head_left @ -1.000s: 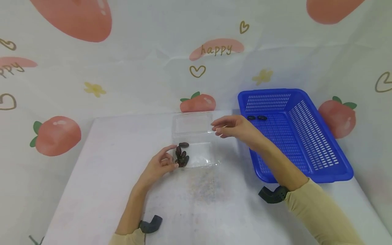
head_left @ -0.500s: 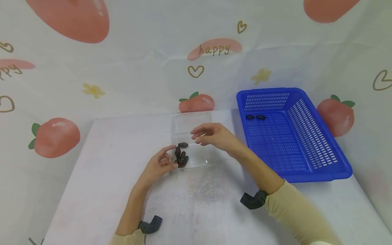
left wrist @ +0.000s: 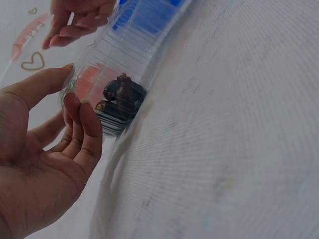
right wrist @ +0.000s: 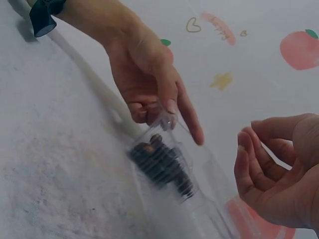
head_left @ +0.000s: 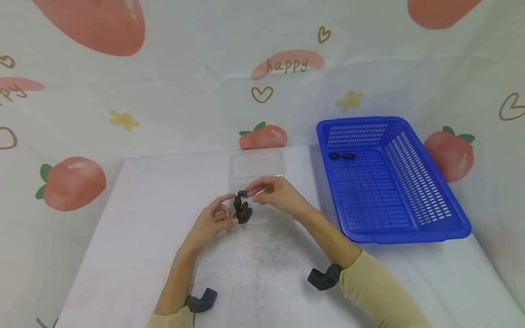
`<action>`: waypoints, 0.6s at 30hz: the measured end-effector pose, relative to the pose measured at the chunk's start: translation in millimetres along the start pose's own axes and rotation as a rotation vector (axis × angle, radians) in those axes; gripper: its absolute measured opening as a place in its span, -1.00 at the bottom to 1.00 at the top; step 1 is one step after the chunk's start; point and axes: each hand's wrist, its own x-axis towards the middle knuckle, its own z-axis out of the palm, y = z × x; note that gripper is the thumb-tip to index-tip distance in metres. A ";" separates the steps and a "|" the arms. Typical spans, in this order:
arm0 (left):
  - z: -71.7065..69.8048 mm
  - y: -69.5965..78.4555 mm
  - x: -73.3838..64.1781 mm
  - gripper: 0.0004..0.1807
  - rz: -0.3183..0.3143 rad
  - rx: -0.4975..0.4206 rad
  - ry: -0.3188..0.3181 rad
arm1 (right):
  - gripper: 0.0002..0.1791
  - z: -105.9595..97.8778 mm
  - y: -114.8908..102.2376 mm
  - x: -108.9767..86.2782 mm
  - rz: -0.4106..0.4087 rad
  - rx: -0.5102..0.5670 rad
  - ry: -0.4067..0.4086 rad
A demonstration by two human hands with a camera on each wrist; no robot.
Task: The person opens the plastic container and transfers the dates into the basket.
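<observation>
A clear plastic clamshell box (head_left: pixel 268 214) lies on the white table with its lid (head_left: pixel 257 164) folded back towards the wall. Several dark brown dates (head_left: pixel 242 212) are bunched at the box's left end, and a single date (head_left: pixel 243 193) lies just behind them. My left hand (head_left: pixel 211 222) grips the box's left side between thumb and fingers, seen close up in the left wrist view. Over the box, my right hand (head_left: pixel 280 195) has its loosely bent fingertips right by the single date. In the right wrist view nothing shows between the fingers of that hand.
To the right stands a blue plastic basket (head_left: pixel 414 237) with slotted sides. Two dates (head_left: pixel 342 156) lie near its back left corner. A white backdrop printed with peaches, hearts and "happy" (head_left: pixel 289 65) rises behind the table.
My right hand has moved left and towards me, from beside the lid to over the box near the single date. The left hand keeps its hold on the box's side.
</observation>
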 end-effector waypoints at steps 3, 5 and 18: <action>0.1 -0.7 -0.2 -0.24 -0.004 0.003 0.003 | -0.67 1.6 6.7 2.4 0.001 -0.006 -0.008; -0.2 -1.7 0.2 -0.24 -0.004 0.003 0.006 | -0.65 2.0 10.9 4.2 0.000 0.001 -0.015; 0.1 -1.7 0.4 -0.23 0.001 -0.009 0.001 | -0.61 8.6 30.0 16.6 0.050 -0.033 -0.059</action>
